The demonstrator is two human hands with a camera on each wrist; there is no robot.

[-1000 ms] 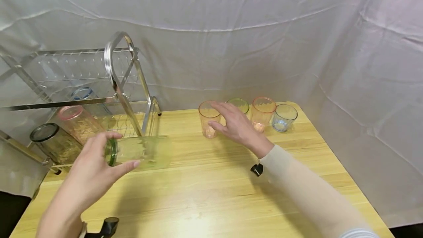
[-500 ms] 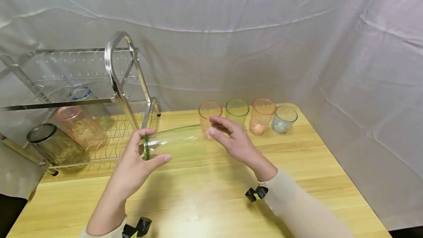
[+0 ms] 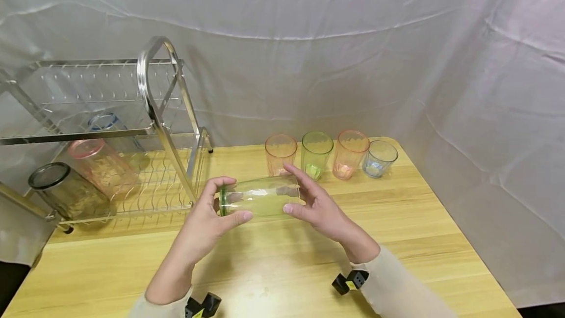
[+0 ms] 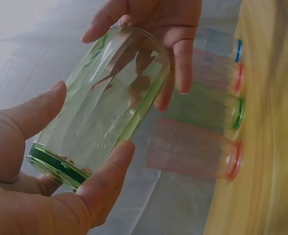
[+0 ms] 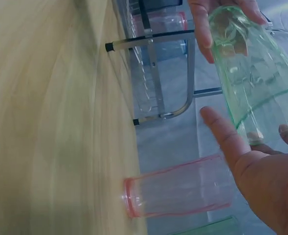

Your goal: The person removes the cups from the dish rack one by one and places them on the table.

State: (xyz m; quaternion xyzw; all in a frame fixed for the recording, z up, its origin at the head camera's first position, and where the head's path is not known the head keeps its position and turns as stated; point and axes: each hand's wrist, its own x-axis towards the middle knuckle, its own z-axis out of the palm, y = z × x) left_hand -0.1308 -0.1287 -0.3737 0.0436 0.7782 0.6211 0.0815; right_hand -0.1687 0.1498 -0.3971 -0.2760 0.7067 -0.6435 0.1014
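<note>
At ten o'clock, the rack [image 3: 75,136] carries three leaning glasses [image 3: 103,168]; here's my left hand [image 3: 204,227], fingers grasping the base of the green glass [image 3: 262,198], sideways above the worktop [image 3: 419,239] at twelve; my right hand [image 3: 325,211], fingers loosely spread, frames its three-o'clock end; four upright glasses [image 3: 317,153] stand farther off towards one o'clock!
</note>
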